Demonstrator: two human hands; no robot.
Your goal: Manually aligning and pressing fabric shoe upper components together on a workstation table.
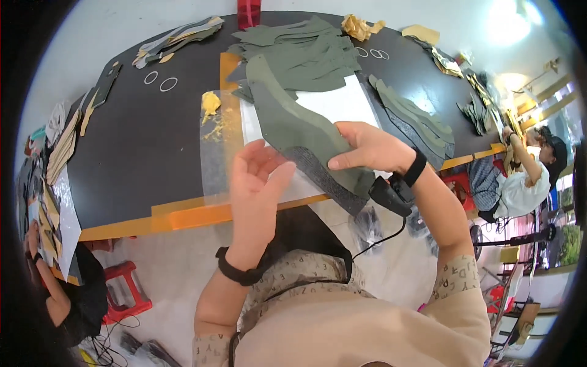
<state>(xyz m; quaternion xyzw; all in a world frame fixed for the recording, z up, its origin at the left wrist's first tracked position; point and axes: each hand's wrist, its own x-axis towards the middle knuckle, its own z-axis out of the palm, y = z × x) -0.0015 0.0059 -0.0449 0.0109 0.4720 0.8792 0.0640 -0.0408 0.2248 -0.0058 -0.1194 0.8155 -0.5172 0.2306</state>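
A long, curved olive-green cut piece [284, 116], apparently fabric or leather, with a dark speckled strip along its lower edge, slants over the table's near edge. My right hand [373, 147] grips its right side near the lower end, thumb on top and the fingers partly hidden beneath. Beside the piece's left edge is my left hand [260, 180], fingers loosely bent and apart, thumb tip close to the speckled strip. Whether that thumb touches it, I cannot tell. Under the far end of the piece lies a spread pile of similar green pieces [306, 55], partly on a white sheet [351, 101].
Yellow glue-like lumps [211, 104] lie on a clear plastic sheet [214, 171] at left. More green pieces [409, 116] rest at right. Pale rings [168, 84] lie on the dark table [140, 140]. Co-workers sit at both sides; a red stool [125, 293] stands lower left.
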